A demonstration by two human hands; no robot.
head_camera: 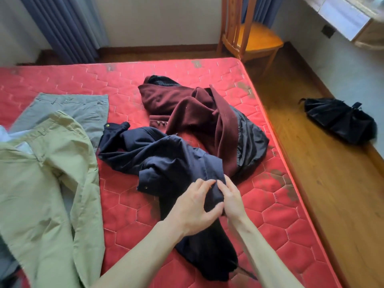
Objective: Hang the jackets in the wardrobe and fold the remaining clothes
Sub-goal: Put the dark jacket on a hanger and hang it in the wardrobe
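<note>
Left hand and right hand close together, both pinching a fold of the navy jacket, which lies crumpled mid red mattress, touching the maroon jacket.

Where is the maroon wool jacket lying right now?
In the head view, the maroon wool jacket lies crumpled on the red quilted mattress, toward its far right side, just beyond the navy jacket.

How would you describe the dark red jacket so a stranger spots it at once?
On the red quilted mattress, look toward its far right corner. The crumpled maroon wool jacket lies there, beyond the navy jacket; only it shows shiny black lining.
</note>
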